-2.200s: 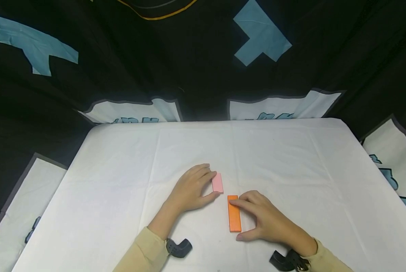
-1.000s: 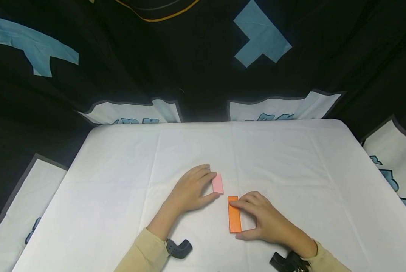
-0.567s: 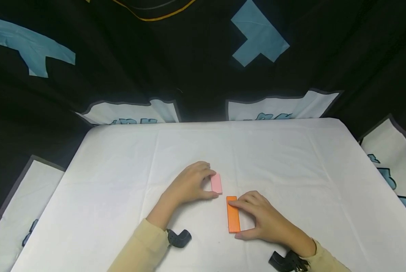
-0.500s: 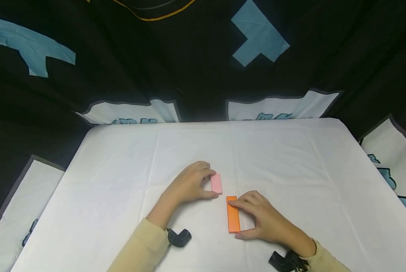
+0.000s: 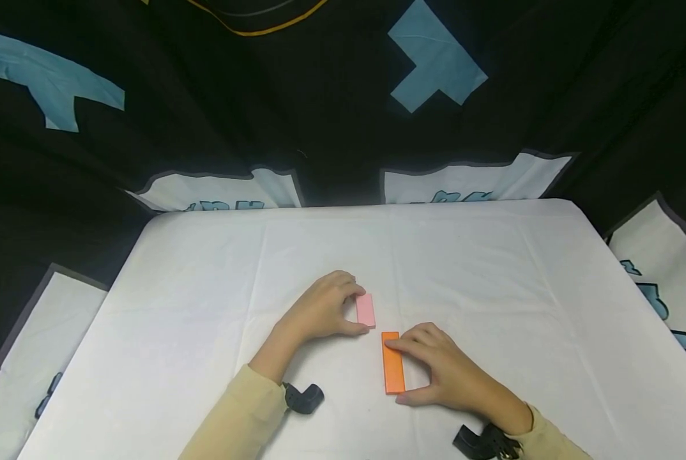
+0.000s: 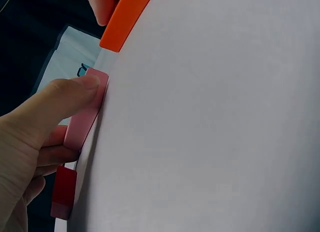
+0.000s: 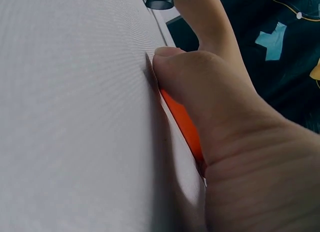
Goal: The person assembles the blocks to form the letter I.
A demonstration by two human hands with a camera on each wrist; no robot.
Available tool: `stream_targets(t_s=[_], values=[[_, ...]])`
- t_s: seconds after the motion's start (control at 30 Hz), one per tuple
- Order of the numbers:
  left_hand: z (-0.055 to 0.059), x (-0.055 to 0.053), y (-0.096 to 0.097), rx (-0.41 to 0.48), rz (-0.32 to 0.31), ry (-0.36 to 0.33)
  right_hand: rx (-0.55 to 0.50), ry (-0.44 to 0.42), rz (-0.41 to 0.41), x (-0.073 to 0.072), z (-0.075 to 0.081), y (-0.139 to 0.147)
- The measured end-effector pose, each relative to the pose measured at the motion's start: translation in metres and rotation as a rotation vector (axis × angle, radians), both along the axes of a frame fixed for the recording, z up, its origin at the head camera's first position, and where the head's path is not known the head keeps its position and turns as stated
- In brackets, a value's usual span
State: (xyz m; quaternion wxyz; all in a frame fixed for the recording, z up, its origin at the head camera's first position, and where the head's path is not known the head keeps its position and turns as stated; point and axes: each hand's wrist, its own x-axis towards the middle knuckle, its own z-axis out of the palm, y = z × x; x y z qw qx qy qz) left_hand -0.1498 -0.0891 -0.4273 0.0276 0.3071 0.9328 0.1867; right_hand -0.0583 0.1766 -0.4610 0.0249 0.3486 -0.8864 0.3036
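In the head view my left hand [image 5: 320,310] holds a small pink block [image 5: 365,311], fingers at its far end and thumb at its near end. The left wrist view shows the thumb against this pink block, with fingers behind it. A red block [image 6: 64,193] stands close to those fingers there; the hand hides it from the head camera. My right hand [image 5: 449,372] grips a longer orange block [image 5: 393,367], index finger near its far end and thumb at its near end. The orange block lies a little nearer and to the right of the pink one, apart from it.
A white cloth [image 5: 464,268] with faint creases covers the table. Beyond its far edge hangs a black curtain [image 5: 331,115] with blue and white patches. Each wrist wears a dark camera mount, such as the left mount [image 5: 304,399].
My left hand and forearm have shifted slightly away from me, with the thumb and fingers bent more around the pink block. The blocks and my right hand stay almost in place.
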Motion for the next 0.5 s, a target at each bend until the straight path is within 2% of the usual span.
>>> stream_targets(t_s=[0.33, 0.5], values=[[0.000, -0.002, 0.008, 0.022, -0.019, 0.065, 0.004, 0.016, 0.003, 0.000, -0.001, 0.000], [-0.001, -0.004, 0.015, 0.055, -0.022, 0.065, 0.007, 0.022, 0.005, 0.000, -0.001, 0.001]])
